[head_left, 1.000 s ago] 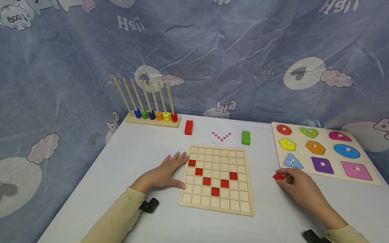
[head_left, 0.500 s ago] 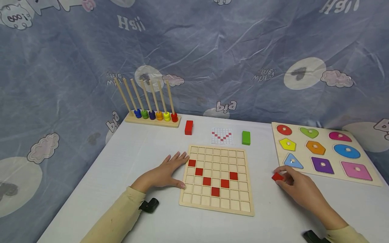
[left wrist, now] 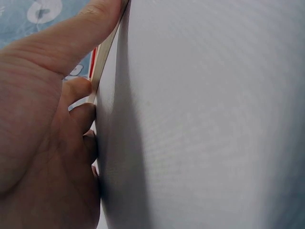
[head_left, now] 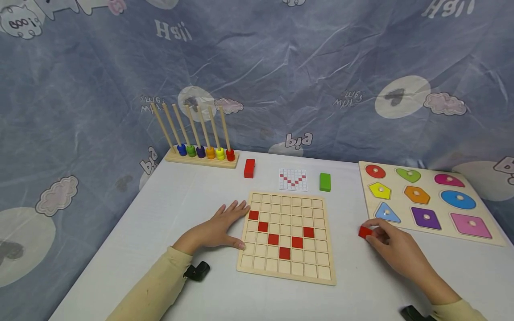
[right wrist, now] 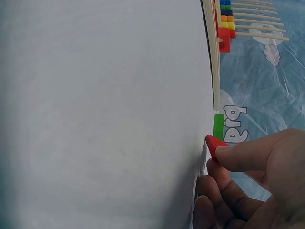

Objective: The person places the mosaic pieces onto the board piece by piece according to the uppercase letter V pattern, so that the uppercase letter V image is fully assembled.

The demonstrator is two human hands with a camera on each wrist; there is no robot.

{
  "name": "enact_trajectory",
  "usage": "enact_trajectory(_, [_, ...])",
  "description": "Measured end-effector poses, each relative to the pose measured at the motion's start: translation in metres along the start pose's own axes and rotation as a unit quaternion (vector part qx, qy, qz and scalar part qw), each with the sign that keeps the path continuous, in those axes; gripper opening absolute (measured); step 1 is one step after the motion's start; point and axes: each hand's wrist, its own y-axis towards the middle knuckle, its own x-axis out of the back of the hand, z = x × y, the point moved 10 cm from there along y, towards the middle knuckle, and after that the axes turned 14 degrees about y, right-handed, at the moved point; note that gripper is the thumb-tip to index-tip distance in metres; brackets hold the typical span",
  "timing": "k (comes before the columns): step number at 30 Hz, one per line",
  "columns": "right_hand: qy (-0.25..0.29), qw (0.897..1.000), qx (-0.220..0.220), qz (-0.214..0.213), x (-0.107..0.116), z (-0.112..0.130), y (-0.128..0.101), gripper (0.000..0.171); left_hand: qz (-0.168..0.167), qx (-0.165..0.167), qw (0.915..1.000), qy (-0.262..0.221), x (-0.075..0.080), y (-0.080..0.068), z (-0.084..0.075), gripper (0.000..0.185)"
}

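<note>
right hand [head_left: 395, 249] is pinching a small red tile [head_left: 364, 232] just above the table [head_left: 168, 209], between grid board [head_left: 319, 272] and shape puzzle [head_left: 498, 240]; left hand [head_left: 218, 227], fingers flat, is pressing the board's left edge.

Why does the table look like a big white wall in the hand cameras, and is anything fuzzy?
Both wrist views are turned sideways and sit very close, so the white table fills them. In the left wrist view the left hand is big and soft, casting a dark shadow. In the right wrist view the red tile looks fairly sharp, the abacus hazier. The head view is evenly lit and clear.
</note>
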Motion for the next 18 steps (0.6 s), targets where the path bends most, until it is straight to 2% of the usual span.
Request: enact_trajectory(18, [0.030,0.999,0.000,-0.024,0.0003,0.0038,0.0015,0.027,0.000,0.000,1.0000,-0.002,0.0010,-0.0002,-0.0012,0.110])
